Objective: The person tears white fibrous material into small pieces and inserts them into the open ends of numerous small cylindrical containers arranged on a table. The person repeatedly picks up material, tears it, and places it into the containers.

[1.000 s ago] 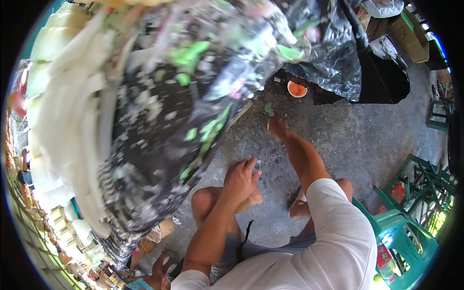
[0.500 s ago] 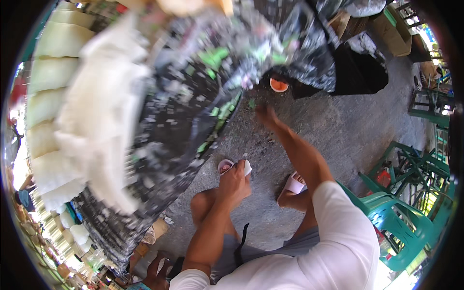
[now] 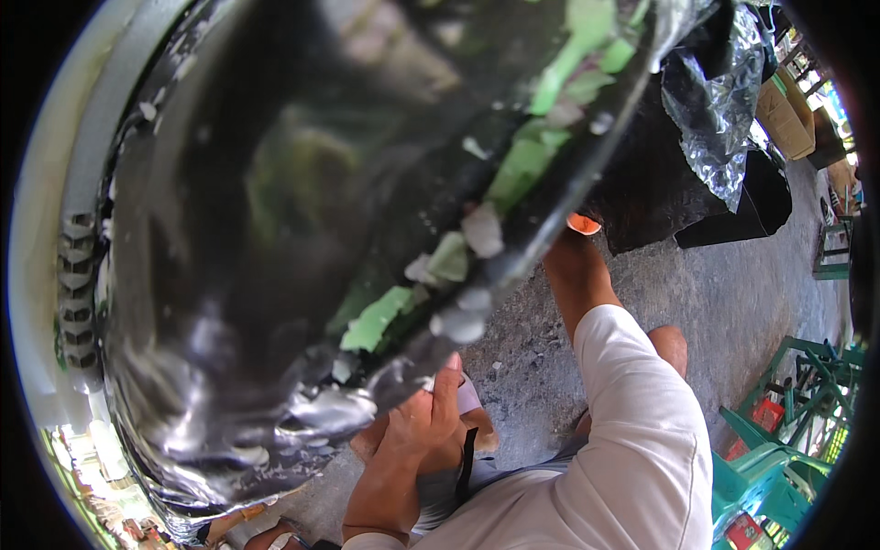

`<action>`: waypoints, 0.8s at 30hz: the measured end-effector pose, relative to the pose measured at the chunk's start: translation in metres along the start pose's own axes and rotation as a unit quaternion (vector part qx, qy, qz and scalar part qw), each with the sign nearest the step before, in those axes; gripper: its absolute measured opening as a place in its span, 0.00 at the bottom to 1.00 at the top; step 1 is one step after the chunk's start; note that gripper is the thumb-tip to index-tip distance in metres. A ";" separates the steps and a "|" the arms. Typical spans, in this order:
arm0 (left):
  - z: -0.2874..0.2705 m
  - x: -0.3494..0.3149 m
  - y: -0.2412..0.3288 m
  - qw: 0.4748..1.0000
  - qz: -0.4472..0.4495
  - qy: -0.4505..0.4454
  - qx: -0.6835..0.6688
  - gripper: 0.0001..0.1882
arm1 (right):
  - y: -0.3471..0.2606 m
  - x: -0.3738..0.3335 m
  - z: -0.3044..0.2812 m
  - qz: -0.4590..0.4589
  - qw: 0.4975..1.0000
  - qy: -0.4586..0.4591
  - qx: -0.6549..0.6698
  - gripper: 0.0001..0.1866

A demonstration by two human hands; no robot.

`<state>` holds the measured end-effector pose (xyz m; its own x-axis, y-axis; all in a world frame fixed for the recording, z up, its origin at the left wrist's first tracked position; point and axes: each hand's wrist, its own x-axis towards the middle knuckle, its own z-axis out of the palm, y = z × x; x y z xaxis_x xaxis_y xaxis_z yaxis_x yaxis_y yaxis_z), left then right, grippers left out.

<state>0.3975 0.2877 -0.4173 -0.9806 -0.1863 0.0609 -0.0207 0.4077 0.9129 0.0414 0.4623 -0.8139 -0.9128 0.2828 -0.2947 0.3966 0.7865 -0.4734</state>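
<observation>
My left hand (image 3: 427,423) is low in the middle, just under the lower edge of a large black plastic sheet or bag (image 3: 229,302). Its thumb is bent in and the fingers are curled. A sliver of white shows at the pinch, but the sheet hides most of it. My right forearm (image 3: 579,280) reaches up and away until the sheet's edge covers the hand, so the right fingers are hidden. Close to that wrist lies a small white-rimmed round thing (image 3: 584,224) with an orange-red inside. Green and whitish scraps (image 3: 449,257) cling to the sheet.
More crumpled black plastic (image 3: 710,119) and a cardboard box (image 3: 786,115) are at the upper right. Green plastic chairs (image 3: 761,472) stand at the lower right. Grey concrete floor (image 3: 724,302) runs between. The sheet fills much of the left and top, very near the camera.
The black sheet now looms larger and covers my right hand and part of my left. The white thing plainly seen in my left hand before is now mostly hidden. My view has shifted.
</observation>
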 end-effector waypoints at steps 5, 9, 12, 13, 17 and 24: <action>-0.007 0.012 0.006 0.884 -0.247 -0.066 -0.392 0.16 | -0.027 -0.002 0.010 -0.048 0.999 -0.009 -0.005 0.17; 0.006 0.028 -0.016 0.809 -0.200 -0.103 -0.543 0.27 | -0.019 -0.041 0.019 -0.131 0.991 -0.039 -0.007 0.17; 0.027 0.034 -0.010 0.832 -0.194 -0.145 -0.499 0.26 | 0.039 -0.100 0.018 -0.257 0.959 -0.003 -0.121 0.17; 0.033 0.038 -0.005 0.823 -0.210 -0.170 -0.500 0.25 | 0.066 -0.124 0.016 -0.308 0.930 0.043 -0.197 0.17; 0.036 0.012 -0.005 0.788 -0.320 -0.172 -0.497 0.21 | 0.107 -0.293 -0.035 -0.131 0.941 -0.268 0.157 0.16; -0.002 -0.096 0.056 0.701 -0.431 -0.179 -0.539 0.37 | 0.058 -0.488 -0.306 0.266 0.771 -0.342 0.467 0.15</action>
<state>0.4910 0.3267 -0.3708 -0.6846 0.3662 -0.6303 -0.6654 -0.6670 0.3352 0.4802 0.5377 -0.4433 -0.4573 -0.1782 -0.8713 0.8865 -0.1700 -0.4304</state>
